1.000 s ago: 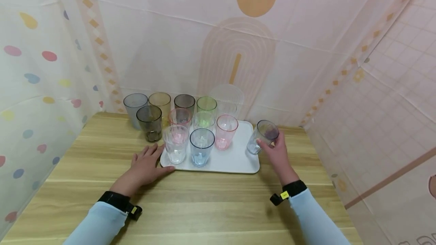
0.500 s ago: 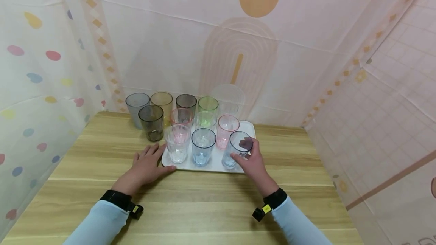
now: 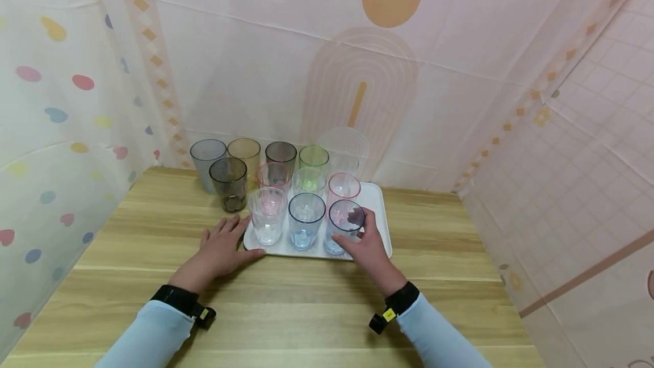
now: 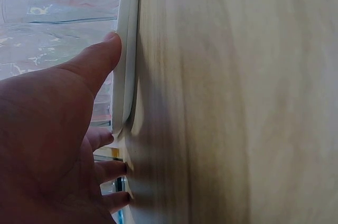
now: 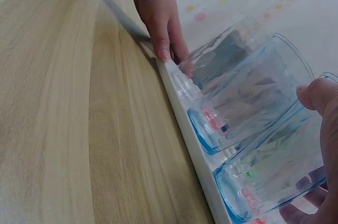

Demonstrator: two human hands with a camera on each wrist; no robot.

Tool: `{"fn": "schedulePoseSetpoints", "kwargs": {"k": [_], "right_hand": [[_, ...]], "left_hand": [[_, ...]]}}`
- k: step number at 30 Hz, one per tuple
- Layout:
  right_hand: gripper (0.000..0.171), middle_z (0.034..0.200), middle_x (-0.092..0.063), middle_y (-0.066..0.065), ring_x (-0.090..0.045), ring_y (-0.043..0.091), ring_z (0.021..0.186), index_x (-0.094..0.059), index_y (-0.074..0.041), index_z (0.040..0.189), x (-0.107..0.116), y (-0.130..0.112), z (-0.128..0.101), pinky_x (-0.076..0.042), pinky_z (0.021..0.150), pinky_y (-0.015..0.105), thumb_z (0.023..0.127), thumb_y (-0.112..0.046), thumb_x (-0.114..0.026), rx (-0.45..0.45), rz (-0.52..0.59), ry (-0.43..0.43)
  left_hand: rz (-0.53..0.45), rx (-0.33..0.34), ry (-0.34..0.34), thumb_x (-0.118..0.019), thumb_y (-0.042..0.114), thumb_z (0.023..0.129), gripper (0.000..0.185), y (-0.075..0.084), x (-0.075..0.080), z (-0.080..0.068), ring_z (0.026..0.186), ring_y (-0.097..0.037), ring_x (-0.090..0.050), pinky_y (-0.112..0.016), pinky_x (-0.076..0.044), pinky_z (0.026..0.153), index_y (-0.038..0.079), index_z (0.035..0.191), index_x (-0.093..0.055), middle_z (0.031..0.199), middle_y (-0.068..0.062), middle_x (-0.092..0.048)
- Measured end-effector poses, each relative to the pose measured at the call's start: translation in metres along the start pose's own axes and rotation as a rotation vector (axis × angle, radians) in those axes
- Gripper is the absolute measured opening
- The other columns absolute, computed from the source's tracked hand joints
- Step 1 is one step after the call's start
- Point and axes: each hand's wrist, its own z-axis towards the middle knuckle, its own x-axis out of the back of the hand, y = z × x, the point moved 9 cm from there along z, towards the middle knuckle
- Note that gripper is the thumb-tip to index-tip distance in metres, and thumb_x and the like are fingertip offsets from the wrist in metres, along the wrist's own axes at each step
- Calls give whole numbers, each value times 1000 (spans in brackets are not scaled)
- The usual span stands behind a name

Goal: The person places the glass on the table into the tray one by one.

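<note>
Pale-blue clear plastic — that is the tumbler (image 3: 343,230) my right hand (image 3: 369,253) holds, fingers and thumb curled round its wall just below the rim. It stands upright at the front right of the white rectangular plastic tray (image 3: 380,226), its base on the tray floor as far as I can tell from the head view. In the right wrist view the same tumbler (image 5: 274,176) sits nearest the lens with my thumb (image 5: 322,100) laid against its side, and the tray's front lip (image 5: 193,145) runs under it.

Just to its left stands a deeper blue clear tumbler (image 3: 305,226), close beside it, and left of that a colourless clear tumbler (image 3: 267,221). Behind this front row, also on the tray, are a pink tumbler (image 3: 343,187), a pale green tumbler (image 3: 309,180) and a second pink tumbler (image 3: 273,177).

My left hand (image 3: 218,254) lies flat on the light wooden table (image 3: 286,311), fingers straight and slightly spread, thumb tip touching the tray's front left corner — the left wrist view shows that thumb (image 4: 100,60) against the white rim (image 4: 124,81).

Off the tray, a smoky grey tumbler (image 3: 228,183) stands on the table to the left, with a row of grey, amber, dark and green tumblers (image 3: 246,155) along the back by the patterned cloth wall (image 3: 286,61).
</note>
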Motion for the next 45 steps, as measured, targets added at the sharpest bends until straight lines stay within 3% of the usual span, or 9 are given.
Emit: {"fn": "schedulePoseSetpoints", "kwargs": {"k": [23, 31, 35, 41, 45], "right_hand": [[87, 160, -52, 15, -48, 27, 148, -37, -14, 161, 1, 6, 3, -45, 119, 59, 95, -32, -91, 17, -34, -3], [97, 158, -52, 12, -48, 30, 148, -31, -10, 166, 3, 5, 1, -44, 121, 60, 93, -24, -93, 22, -36, -4], [98, 158, -52, 18, -49, 36, 147, -31, -8, 167, 14, 10, -14, -43, 123, 59, 93, -22, -93, -5, -41, 25], [91, 161, -50, 24, -46, 40, 152, -30, -1, 167, 36, 24, -59, -39, 126, 60, 98, -17, -88, -77, -67, 32], [86, 161, -50, 26, -47, 41, 152, -34, 3, 164, 50, 20, -83, -40, 124, 62, 98, -12, -87, -4, -93, 39]], "left_hand": [[10, -11, 21, -72, 73, 97, 109, 3, 2, 2, 157, -66, -21, -91, -14, 117, 8, 174, -32, 174, -35, -28], [12, -15, 20, -72, 73, 97, 110, 0, -1, 6, 157, -66, -19, -92, -12, 116, 7, 174, -31, 174, -35, -27], [16, -17, 17, -72, 73, 97, 110, 1, -3, 5, 157, -67, -19, -92, -12, 116, 6, 174, -32, 174, -36, -27], [6, -29, 29, -72, 73, 97, 109, 3, -2, 1, 157, -65, -23, -90, -15, 117, 4, 173, -34, 173, -36, -30], [-81, -23, 97, -71, 63, 103, 94, -8, 15, -3, 150, -60, -41, -83, -31, 116, -4, 164, -43, 163, -37, -45]]}}
